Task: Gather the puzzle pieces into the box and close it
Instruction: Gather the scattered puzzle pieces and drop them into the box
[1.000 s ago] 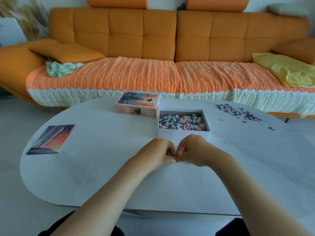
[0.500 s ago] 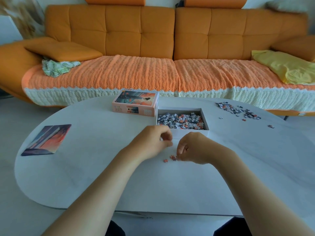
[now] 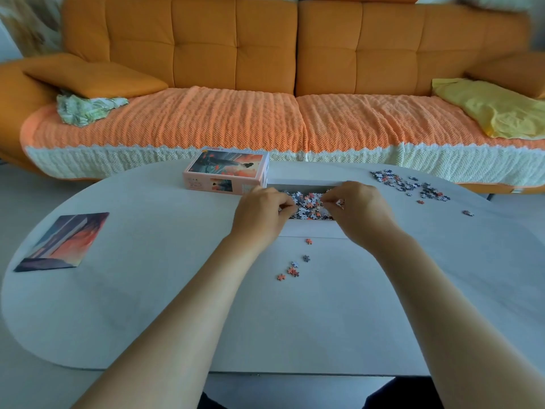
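The white box (image 3: 312, 230) stands open at the table's far middle, with several puzzle pieces (image 3: 308, 203) inside. Both my hands hover over it. My left hand (image 3: 262, 214) has its fingers curled inward, pinching pieces above the box's left side. A piece shows at the thumb of my right hand (image 3: 358, 211), which pinches pieces over the right side. The picture lid (image 3: 227, 172) lies just left of the box. Several loose pieces (image 3: 292, 270) lie on the table in front of the box, and one piece (image 3: 308, 241) sits near its front wall.
A scattered pile of pieces (image 3: 410, 184) lies at the table's far right, with a single piece (image 3: 468, 213) nearer me. A picture card (image 3: 63, 240) lies at the table's left. An orange sofa (image 3: 236, 122) stands behind the white oval table (image 3: 147, 305).
Both hands lifted from the table in front of the box and moved forward over it, carrying pieces. Several pieces were left behind on the table.
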